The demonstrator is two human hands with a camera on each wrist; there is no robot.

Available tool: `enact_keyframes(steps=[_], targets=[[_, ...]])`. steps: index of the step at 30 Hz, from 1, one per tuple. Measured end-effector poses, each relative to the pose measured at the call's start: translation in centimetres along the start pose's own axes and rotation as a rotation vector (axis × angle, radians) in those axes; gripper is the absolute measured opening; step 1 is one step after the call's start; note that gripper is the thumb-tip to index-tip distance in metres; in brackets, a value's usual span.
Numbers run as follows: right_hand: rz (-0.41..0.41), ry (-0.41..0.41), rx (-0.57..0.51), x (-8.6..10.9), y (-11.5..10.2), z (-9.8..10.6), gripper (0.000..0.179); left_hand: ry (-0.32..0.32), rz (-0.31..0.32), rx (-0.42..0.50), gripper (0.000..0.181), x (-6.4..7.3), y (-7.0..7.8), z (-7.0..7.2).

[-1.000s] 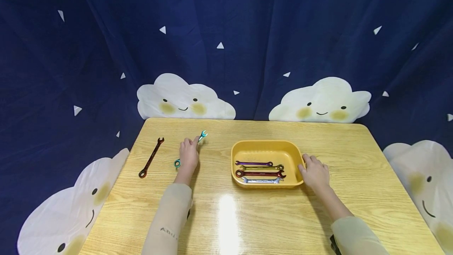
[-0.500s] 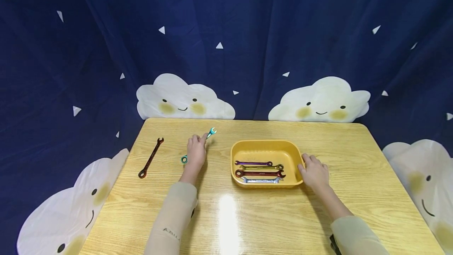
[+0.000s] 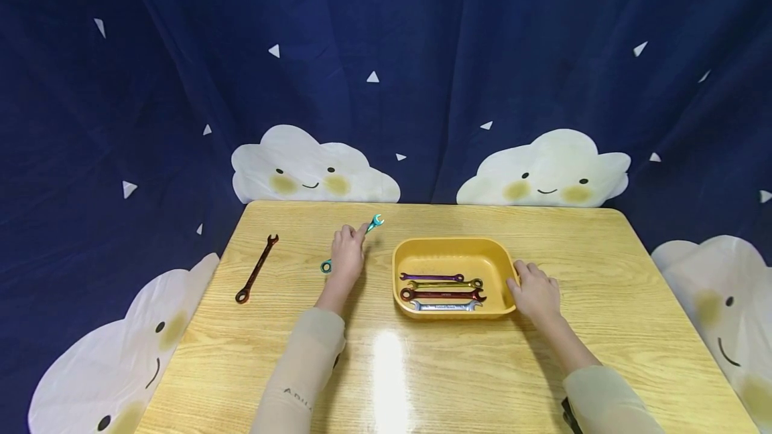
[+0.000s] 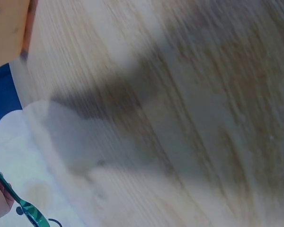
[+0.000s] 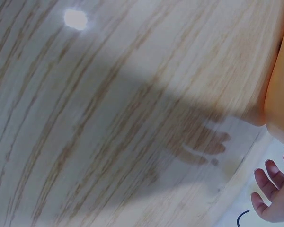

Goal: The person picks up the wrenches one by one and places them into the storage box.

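My left hand (image 3: 348, 253) holds a teal combination wrench (image 3: 374, 223), raised above the table to the left of the yellow tray (image 3: 455, 245). The wrench's open end sticks out past the fingers and its ring end shows behind the hand. In the left wrist view, part of the green-teal wrench (image 4: 33, 213) shows at the lower left. My right hand (image 3: 539, 292) grips the tray's right rim, with the thumb over the edge; its other fingers (image 5: 267, 182) are loosely bent. Inside the tray lie a purple wrench (image 3: 431, 277), a gold wrench (image 3: 445, 284), a red wrench (image 3: 443, 295) and a silver wrench (image 3: 446, 306).
A dark red-brown wrench (image 3: 256, 269) lies slanted on the wooden table (image 3: 199, 360), left of my left hand. A dark blue curtain (image 3: 422, 86) with white clouds hangs behind the table and at its sides.
My left hand has moved right and slightly away from me, bringing the teal wrench closer to the tray. The right hand and the tray have stayed in place.
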State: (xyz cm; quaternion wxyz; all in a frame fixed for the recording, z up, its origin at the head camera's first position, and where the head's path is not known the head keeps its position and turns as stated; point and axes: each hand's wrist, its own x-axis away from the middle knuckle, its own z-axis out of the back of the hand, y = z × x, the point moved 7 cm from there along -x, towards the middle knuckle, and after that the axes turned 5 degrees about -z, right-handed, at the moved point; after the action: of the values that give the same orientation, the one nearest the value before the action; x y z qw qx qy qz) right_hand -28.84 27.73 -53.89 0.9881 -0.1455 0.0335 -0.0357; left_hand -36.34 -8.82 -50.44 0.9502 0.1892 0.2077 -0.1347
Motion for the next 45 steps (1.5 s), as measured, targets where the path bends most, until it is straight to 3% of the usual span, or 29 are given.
enact_keyframes(steps=[7, 26, 38, 45], targets=[[-0.002, -0.001, -0.006, 0.0, 0.0, -0.1, 0.042, -0.049, -0.006, -0.001, 0.033, -0.4, 1.1, -0.4], [0.006, 0.008, -0.002, 0.0, 0.0, -0.1, 0.043, -0.050, -0.124, -0.037, 0.035, -1.0, 4.4, -1.0], [0.007, 0.002, -0.004, 0.0, 0.0, 0.0, 0.042, -0.138, -0.166, -0.024, 0.043, -1.3, 6.5, -1.9], [0.008, 0.010, -0.002, -0.1, -0.1, 0.1, 0.041, -0.157, -0.218, -0.041, 0.045, -1.5, 8.1, -2.3]])
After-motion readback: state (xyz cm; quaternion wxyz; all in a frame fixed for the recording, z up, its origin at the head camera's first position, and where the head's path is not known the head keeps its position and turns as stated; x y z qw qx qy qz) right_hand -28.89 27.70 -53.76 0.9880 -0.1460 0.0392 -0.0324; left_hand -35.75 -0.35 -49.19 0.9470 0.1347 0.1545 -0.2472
